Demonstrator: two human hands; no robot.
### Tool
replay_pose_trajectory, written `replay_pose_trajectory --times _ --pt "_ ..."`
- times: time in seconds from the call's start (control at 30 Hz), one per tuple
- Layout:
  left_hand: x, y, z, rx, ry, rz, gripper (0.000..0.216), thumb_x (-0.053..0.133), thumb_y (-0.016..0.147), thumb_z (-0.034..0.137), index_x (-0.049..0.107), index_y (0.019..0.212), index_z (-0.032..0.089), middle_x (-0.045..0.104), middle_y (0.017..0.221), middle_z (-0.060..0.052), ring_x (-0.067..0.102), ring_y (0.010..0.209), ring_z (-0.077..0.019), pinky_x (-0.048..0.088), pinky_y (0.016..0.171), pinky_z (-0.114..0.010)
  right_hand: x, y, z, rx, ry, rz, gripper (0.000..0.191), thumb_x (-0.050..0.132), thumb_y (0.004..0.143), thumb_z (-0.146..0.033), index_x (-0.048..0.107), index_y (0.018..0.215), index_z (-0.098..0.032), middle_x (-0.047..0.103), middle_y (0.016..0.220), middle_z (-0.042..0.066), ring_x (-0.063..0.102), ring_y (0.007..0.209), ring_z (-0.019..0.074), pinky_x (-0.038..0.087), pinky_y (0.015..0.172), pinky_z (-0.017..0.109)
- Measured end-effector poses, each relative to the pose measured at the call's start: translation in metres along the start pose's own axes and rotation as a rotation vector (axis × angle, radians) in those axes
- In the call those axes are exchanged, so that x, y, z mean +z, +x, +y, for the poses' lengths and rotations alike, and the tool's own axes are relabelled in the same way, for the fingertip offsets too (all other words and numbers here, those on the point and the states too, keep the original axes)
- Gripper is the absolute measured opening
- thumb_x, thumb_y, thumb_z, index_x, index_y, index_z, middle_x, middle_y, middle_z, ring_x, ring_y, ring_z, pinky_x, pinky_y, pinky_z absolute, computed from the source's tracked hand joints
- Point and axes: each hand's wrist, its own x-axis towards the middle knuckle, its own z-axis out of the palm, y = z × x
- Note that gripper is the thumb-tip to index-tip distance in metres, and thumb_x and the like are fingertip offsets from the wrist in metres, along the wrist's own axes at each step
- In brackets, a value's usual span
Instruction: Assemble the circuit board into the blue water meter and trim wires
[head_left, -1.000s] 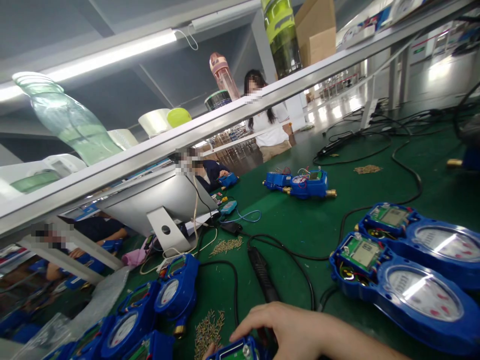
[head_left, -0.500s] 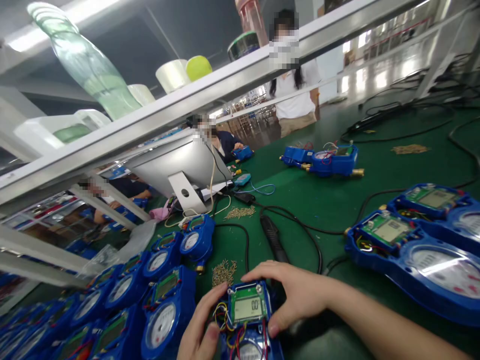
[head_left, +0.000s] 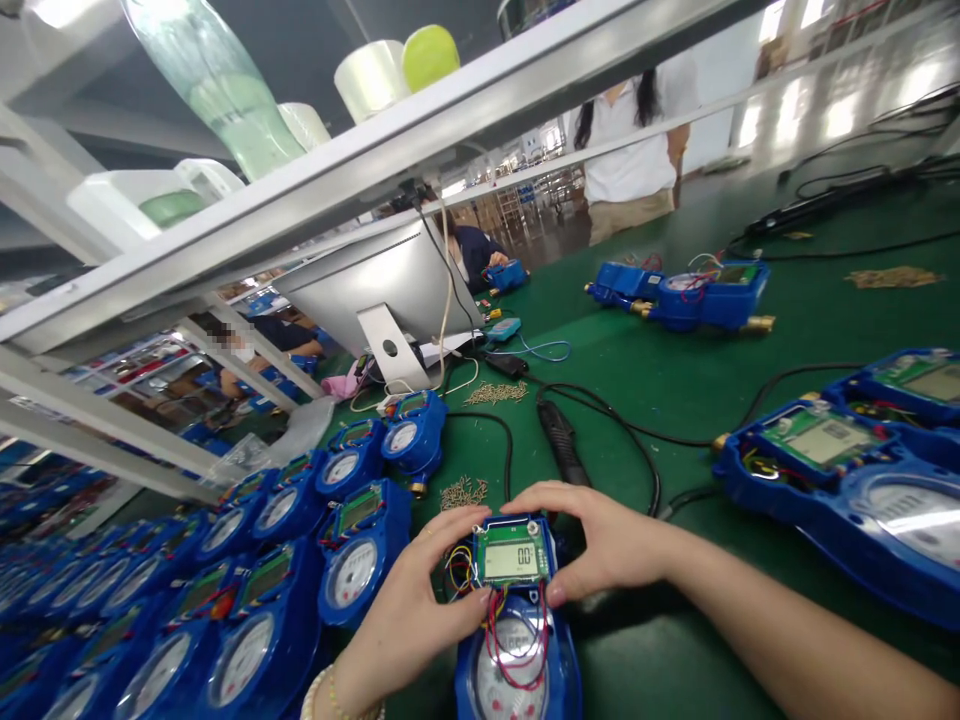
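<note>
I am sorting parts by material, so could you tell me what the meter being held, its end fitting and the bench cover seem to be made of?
The blue meter between the left hand and right hand looks like glossy moulded plastic, judging by its sheen. The fittings, as on the far meter, look like brass: yellow and metallic. The bench cover seems a matte green mat, perhaps rubber or felt.
</note>
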Motion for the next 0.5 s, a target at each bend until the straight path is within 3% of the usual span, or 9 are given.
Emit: replay_pose_trajectory --times 0.17,0.33,0.5 --pt "0.004 -0.011 -0.005 -0.008 -0.036 0.061 0.054 0.068 0.081 0.028 0.049 0.132 0.027 0.051 0.137 -0.008 0.048 0.126 -0.0291 0.039 0.109 -0.044 0.004 -0.001 -0.002 -0.036 0.079 0.004 0.079 0.086 0.055 -0.031 0.056 0.129 -0.028 0.058 0.128 0.004 0.053 0.118 0.0231 0.037 0.105 0.039" --pt "0.007 -0.022 -0.006 0.013 -0.009 0.109 0.055 0.067 0.083 0.027 0.046 0.134 0.029 0.052 0.137 -0.006 0.051 0.124 -0.0262 0.041 0.109 -0.039 0.004 -0.003 -0.004 0.079 0.074 -0.012 0.091 0.087 0.052 -0.033 0.051 0.134 -0.027 0.052 0.136 0.006 0.048 0.125 0.0258 0.033 0.110 0.044" --pt "0.013 -0.028 -0.010 0.091 -0.186 0.294 0.055 0.068 0.083 0.020 0.045 0.133 0.026 0.054 0.134 -0.009 0.055 0.121 -0.0232 0.047 0.102 -0.030 -0.003 -0.003 -0.005 0.103 0.058 -0.063 0.089 0.085 0.056 -0.035 0.048 0.136 -0.026 0.051 0.137 0.006 0.047 0.126 0.0254 0.033 0.110 0.043"
